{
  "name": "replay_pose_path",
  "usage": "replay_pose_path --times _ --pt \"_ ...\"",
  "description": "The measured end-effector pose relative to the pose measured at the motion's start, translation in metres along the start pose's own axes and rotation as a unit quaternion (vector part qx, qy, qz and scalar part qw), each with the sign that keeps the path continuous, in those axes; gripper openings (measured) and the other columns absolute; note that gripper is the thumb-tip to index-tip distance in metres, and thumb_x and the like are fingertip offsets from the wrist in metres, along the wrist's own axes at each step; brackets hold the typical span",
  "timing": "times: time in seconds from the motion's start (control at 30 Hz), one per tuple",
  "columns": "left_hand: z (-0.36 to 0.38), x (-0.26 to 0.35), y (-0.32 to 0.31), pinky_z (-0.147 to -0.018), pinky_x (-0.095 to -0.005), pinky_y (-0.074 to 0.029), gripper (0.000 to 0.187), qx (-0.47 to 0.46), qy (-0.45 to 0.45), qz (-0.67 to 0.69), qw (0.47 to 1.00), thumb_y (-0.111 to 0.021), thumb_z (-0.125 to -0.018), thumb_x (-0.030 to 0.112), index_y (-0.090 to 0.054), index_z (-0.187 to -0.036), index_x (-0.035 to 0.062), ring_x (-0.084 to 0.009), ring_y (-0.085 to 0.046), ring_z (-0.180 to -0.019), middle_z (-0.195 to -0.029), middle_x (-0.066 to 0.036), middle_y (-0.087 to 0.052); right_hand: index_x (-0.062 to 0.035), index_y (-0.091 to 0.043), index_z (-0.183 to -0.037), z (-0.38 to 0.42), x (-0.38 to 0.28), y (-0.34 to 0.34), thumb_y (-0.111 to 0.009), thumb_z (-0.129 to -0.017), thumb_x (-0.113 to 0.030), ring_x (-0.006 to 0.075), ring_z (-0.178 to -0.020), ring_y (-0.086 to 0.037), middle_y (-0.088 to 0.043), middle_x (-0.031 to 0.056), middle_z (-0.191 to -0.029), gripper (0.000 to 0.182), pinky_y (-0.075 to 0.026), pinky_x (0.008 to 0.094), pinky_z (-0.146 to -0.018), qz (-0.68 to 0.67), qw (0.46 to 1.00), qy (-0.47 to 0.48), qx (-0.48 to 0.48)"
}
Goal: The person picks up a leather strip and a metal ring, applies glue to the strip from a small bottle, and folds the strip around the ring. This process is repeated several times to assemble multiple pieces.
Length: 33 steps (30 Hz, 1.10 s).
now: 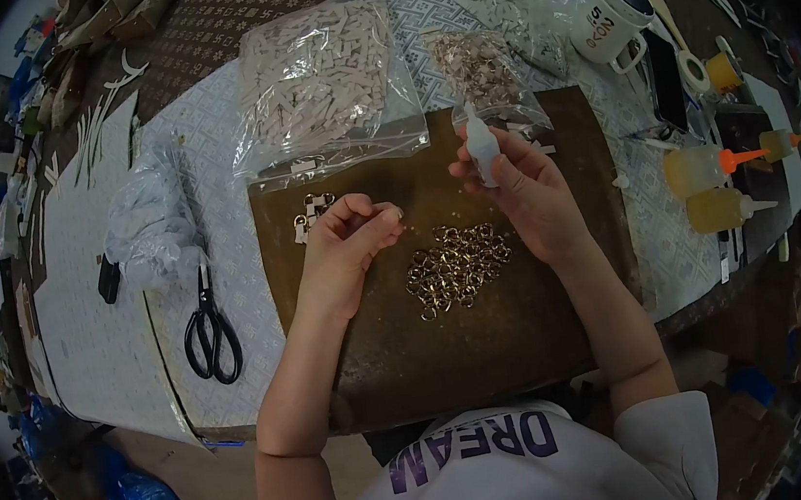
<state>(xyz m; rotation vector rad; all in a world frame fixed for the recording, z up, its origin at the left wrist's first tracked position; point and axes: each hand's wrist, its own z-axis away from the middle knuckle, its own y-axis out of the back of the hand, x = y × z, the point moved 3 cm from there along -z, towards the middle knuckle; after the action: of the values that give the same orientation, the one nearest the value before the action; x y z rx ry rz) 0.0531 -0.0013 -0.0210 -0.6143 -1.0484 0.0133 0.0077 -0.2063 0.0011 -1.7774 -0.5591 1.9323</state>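
My right hand (539,194) is closed around a small white squeeze bottle (482,150), held upright with its narrow nozzle pointing away from me. My left hand (342,246) hovers over the brown mat (414,375), thumb and fingertips pressed together. Whatever sits in that pinch is too small to name. Between my forearms lies a heap of gold-coloured metal rings (459,268). Partly hidden behind my left hand are a few gold rings with pale strips (302,225) on them.
Beyond the mat lie a bag of pale strips (314,78) and a bag of small metal parts (479,66). Black-handled scissors (212,343) and a crumpled plastic bag (152,222) are at left. A white mug (604,28), a phone (666,80) and yellowish bottles (695,168) stand right.
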Motion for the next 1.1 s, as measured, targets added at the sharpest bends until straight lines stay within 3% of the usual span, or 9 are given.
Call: replay_pose_path --times 0.17,0.2,0.33,0.57,0.67,0.77,0.87,0.97,1.1 --pt "0.003 0.000 -0.008 -0.066 -0.0228 -0.045 0.025 0.037 -0.039 -0.039 0.998 -0.064 -0.081 0.003 -0.042 -0.072 0.0121 -0.0108 -0.056 -0.072 -0.087 -0.006 -0.061 -0.0040 -0.043 -0.124 -0.001 -0.007 0.001 -0.052 -0.089 -0.008 0.0142 -0.093 -0.056 -0.055 0.0035 -0.100 0.037 -0.046 0.0267 -0.081 0.026 0.998 0.039 0.049" --pt "0.004 0.001 -0.008 -0.065 -0.0232 -0.045 0.028 0.043 -0.045 -0.044 0.997 -0.064 -0.080 0.003 -0.039 -0.070 0.0120 -0.0108 -0.056 -0.072 -0.086 -0.006 -0.060 -0.0043 -0.050 -0.113 -0.002 -0.009 0.000 -0.056 -0.085 -0.005 0.0105 -0.079 -0.054 -0.053 0.0005 -0.087 0.028 -0.045 0.0232 -0.071 0.021 0.993 0.055 0.106" --pt "0.004 0.007 -0.009 -0.060 -0.0230 -0.044 0.033 0.055 -0.082 -0.049 0.994 -0.061 -0.081 0.001 -0.034 -0.066 0.0124 -0.0099 -0.054 -0.065 -0.083 -0.006 -0.059 -0.0064 -0.053 -0.085 -0.006 -0.013 0.026 -0.068 -0.079 -0.009 0.0044 -0.064 -0.047 -0.049 -0.0037 -0.070 0.016 -0.037 0.0199 -0.057 0.148 0.969 0.088 0.174" --pt "0.007 0.010 -0.005 -0.051 -0.0219 -0.040 0.035 0.069 -0.100 -0.037 0.992 -0.061 -0.082 0.001 -0.033 -0.065 0.0126 -0.0080 -0.050 -0.055 -0.083 -0.005 -0.059 -0.0038 -0.058 -0.090 -0.011 -0.018 0.022 -0.064 -0.085 -0.019 0.0049 -0.062 -0.049 -0.054 -0.0017 -0.071 0.017 -0.039 0.0207 -0.053 0.286 0.927 0.128 0.205" --pt "0.008 0.012 -0.003 -0.055 -0.0212 -0.040 0.036 0.068 -0.100 -0.038 0.992 -0.061 -0.081 0.000 -0.033 -0.065 0.0126 -0.0072 -0.049 -0.059 -0.083 -0.004 -0.059 -0.0021 -0.060 -0.090 -0.009 -0.010 0.023 -0.064 -0.085 -0.028 0.0055 -0.063 -0.051 -0.056 -0.0005 -0.068 0.027 -0.041 0.0227 -0.056 0.446 0.864 0.136 0.191" --pt "0.009 0.013 -0.001 -0.065 -0.0200 -0.039 0.036 0.085 -0.126 -0.044 0.987 -0.061 -0.080 -0.001 -0.032 -0.064 0.0122 -0.0058 -0.049 -0.069 -0.082 -0.003 -0.058 -0.0032 -0.061 -0.089 -0.008 -0.008 0.014 -0.069 -0.081 -0.024 0.0132 -0.063 -0.055 -0.057 0.0027 -0.069 0.024 -0.043 0.0273 -0.057 0.537 0.802 0.206 0.159" --pt "0.009 0.018 -0.001 -0.073 -0.0191 -0.037 0.036 0.096 -0.145 -0.033 0.984 -0.061 -0.080 -0.002 -0.032 -0.064 0.0115 -0.0048 -0.047 -0.077 -0.082 -0.002 -0.057 -0.0064 -0.062 -0.082 -0.008 -0.005 0.012 -0.074 -0.073 -0.028 0.0217 -0.069 -0.058 -0.059 0.0066 -0.078 0.026 -0.046 0.0322 -0.061 0.688 0.664 0.240 0.167" --pt "0.007 0.018 0.004 -0.075 -0.0188 -0.036 0.035 0.096 -0.162 -0.027 0.982 -0.062 -0.080 -0.002 -0.033 -0.064 0.0109 -0.0047 -0.046 -0.078 -0.082 -0.002 -0.057 -0.0067 -0.061 -0.081 -0.009 -0.001 0.011 -0.075 -0.069 -0.030 0.0270 -0.077 -0.058 -0.059 0.0063 -0.080 0.029 -0.045 0.0361 -0.067 0.716 0.642 0.191 0.197" --pt "0.007 0.017 0.005 -0.074 -0.0188 -0.036 0.036 0.088 -0.175 -0.028 0.980 -0.062 -0.080 -0.002 -0.032 -0.064 0.0105 -0.0050 -0.046 -0.078 -0.082 -0.001 -0.056 -0.0077 -0.061 -0.081 -0.010 0.001 0.014 -0.075 -0.067 -0.032 0.0258 -0.078 -0.058 -0.059 0.0060 -0.081 0.031 -0.044 0.0364 -0.070 0.742 0.617 0.173 0.196"
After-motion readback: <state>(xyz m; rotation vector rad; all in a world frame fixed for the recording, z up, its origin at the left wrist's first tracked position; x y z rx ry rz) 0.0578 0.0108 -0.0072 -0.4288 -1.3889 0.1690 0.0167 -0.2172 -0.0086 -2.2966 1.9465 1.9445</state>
